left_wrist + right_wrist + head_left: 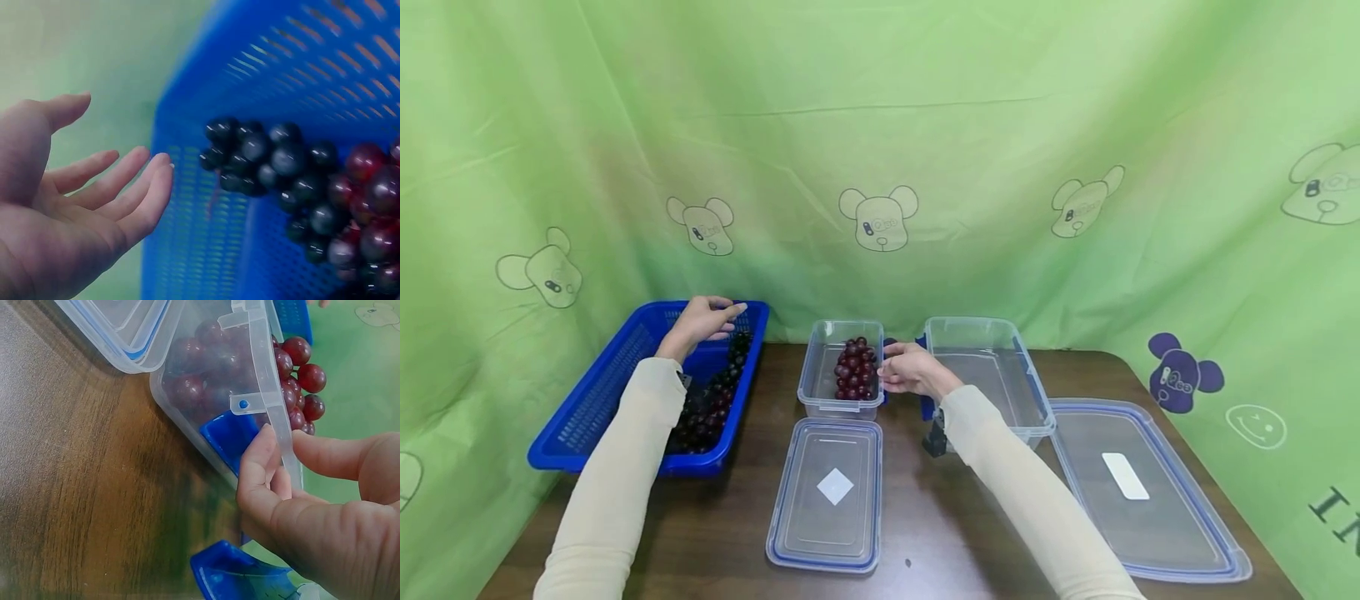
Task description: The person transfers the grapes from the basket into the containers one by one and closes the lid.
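My left hand [702,320] hovers over the far end of a blue plastic basket [583,425], its fingers relaxed and holding nothing. Inside the basket lie bunches of black grapes [287,159] and dark red grapes [378,187], just beyond the fingertips in the left wrist view. With thumb and fingers, my right hand [917,370] pinches the right rim of a small clear container [838,407]. A bunch of red grapes [854,371] sits in that container, rising above the rim in the right wrist view. A blue side latch [228,440] hangs unfastened beside the fingers.
A larger clear container [988,379] stands to the right, partly behind my right forearm. Its big lid [1172,517] lies flat at the table's right. In front of the small container is a smaller lid [827,533] with blue edging. A green curtain [880,125] hangs behind.
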Demonstrator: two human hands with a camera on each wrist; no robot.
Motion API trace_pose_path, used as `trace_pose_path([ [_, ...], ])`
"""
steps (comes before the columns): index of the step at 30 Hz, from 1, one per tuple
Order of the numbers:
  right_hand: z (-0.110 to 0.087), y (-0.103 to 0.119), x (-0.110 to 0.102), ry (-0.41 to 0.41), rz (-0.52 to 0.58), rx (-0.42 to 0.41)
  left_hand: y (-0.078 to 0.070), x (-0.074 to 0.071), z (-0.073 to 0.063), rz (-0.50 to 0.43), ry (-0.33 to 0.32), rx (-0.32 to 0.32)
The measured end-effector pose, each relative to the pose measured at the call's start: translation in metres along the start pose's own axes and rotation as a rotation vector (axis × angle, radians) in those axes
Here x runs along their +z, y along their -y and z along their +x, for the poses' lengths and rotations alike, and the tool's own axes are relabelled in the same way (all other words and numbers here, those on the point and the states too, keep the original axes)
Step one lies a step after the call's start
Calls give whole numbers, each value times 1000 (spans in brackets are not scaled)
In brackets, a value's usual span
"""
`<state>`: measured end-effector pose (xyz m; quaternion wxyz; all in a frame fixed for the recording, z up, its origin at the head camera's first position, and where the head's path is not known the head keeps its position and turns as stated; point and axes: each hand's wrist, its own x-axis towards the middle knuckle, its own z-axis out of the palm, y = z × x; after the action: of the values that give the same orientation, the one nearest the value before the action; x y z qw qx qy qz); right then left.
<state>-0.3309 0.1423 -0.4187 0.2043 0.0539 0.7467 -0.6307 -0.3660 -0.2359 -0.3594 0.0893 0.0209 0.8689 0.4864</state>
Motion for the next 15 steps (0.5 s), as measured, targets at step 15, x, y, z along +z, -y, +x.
trace_pose_path([
  [15, -2, 1, 1, -13, -17, 0, 49, 7, 2, 15, 65, -132],
])
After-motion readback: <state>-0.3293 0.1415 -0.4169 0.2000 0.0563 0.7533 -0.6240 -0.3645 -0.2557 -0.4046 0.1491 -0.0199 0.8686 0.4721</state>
